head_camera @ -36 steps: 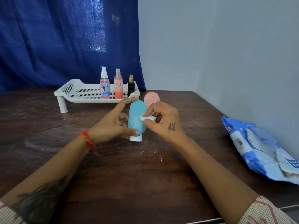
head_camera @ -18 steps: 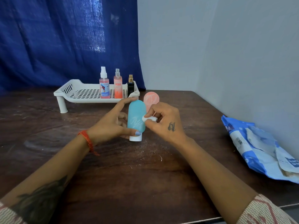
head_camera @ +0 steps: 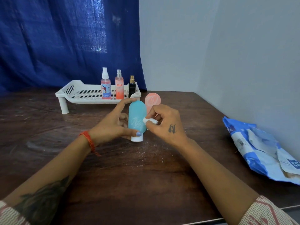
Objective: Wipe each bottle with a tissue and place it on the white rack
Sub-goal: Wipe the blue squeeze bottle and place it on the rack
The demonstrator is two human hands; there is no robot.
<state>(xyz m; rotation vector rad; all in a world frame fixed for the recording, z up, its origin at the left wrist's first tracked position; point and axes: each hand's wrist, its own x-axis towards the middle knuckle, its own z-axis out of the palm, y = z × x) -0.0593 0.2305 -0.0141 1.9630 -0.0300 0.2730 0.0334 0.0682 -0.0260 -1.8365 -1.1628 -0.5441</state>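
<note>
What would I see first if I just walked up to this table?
Two hands in the middle: the left hand holds a teal bottle upright on its white cap, and the right hand presses a small white tissue against its side. Behind them, three little spray bottles stand on the right end of a white rack. A blue packet lies at the far right.

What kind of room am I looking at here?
Probably a makeshift home setup, not a shop or lab: a worn wooden table pushed into a bare wall corner, a blue curtain hung behind it, and a white rack of spray bottles.
</note>
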